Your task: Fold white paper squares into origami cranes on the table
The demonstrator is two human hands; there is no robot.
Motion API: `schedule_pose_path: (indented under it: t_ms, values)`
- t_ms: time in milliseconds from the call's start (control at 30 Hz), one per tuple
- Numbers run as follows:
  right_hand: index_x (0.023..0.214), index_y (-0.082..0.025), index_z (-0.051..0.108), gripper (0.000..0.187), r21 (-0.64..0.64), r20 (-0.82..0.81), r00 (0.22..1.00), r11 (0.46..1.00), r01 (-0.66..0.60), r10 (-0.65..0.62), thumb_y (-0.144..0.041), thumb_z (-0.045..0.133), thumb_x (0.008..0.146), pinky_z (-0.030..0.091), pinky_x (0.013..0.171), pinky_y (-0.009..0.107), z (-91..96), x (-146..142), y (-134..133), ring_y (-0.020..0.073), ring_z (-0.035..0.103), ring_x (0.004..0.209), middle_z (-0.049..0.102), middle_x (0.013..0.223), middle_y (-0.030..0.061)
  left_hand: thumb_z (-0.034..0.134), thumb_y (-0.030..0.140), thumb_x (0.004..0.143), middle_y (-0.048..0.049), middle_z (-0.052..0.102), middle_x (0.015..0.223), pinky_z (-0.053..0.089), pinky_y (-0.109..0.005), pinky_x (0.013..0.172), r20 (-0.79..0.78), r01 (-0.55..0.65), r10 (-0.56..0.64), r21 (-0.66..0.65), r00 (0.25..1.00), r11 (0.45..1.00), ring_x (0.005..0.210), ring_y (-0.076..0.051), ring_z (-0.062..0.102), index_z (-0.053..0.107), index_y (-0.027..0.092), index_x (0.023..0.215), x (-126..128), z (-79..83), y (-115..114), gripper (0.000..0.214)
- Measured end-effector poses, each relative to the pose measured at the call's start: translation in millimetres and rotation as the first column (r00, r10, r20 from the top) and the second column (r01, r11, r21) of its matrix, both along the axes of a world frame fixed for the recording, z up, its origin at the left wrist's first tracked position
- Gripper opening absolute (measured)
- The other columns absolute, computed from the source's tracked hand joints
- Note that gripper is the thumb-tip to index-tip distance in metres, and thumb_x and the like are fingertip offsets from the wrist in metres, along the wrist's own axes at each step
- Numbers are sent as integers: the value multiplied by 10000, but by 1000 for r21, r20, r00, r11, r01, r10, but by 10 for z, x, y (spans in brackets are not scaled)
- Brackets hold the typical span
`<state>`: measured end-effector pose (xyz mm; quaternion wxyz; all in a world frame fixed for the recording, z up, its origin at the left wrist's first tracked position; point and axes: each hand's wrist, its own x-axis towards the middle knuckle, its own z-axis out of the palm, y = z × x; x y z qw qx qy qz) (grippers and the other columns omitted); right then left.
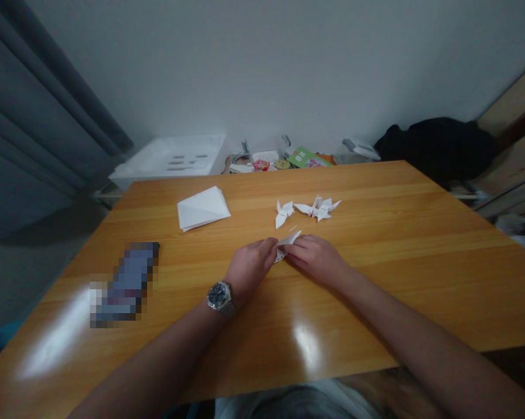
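Both my hands rest on the wooden table [375, 244], pinching a small folded piece of white paper [289, 240] between them. My left hand [250, 267], with a metal watch [219, 295] on its wrist, grips the paper's left end with closed fingers. My right hand [315, 259] presses the paper's right side, fingers together. Just beyond the hands lie two finished white paper figures, one small [284, 213] and one wider with spread wings [319, 208].
A stack of white paper sheets [202, 208] lies at the far left of the table. A blurred dark flat object [127, 283] sits near the left edge. Behind the table are a white plastic tray [172, 156], small clutter [284, 160] and a black bag [436, 145].
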<state>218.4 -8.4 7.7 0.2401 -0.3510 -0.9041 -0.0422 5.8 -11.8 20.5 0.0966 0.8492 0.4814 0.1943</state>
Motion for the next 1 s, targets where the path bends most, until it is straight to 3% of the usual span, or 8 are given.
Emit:
schedule_pose_path:
  t_ms: [300, 633, 1000]
  values:
    - [991, -163, 689, 131, 12, 31, 991, 992, -128, 128, -199, 563, 990, 479, 785, 342, -7, -10, 10, 215, 658, 879, 738, 961, 96, 460, 297, 1021, -63, 734, 1001, 460, -271, 709, -15, 1, -2, -71, 1000, 997, 861, -207, 688, 635, 214, 1160, 17, 45, -21, 238]
    - [874, -174, 687, 196, 48, 51, 995, 995, -88, 86, -206, 533, 990, 405, 701, 317, 19, -1, 16, 186, 579, 745, 672, 772, 54, 444, 260, 1016, -66, 722, 923, 435, -270, 702, 4, 4, -3, -113, 1000, 994, 793, -191, 658, 669, 191, 1012, -12, 79, 19, 236]
    - [1036, -169, 691, 139, -65, 78, 996, 997, -43, 48, -165, 605, 926, 448, 750, 333, -9, -30, -12, 212, 596, 840, 684, 904, 87, 460, 227, 987, -51, 725, 875, 414, -248, 635, 94, -11, 26, -159, 995, 987, 708, -167, 638, 673, 190, 975, 12, 106, -6, 217]
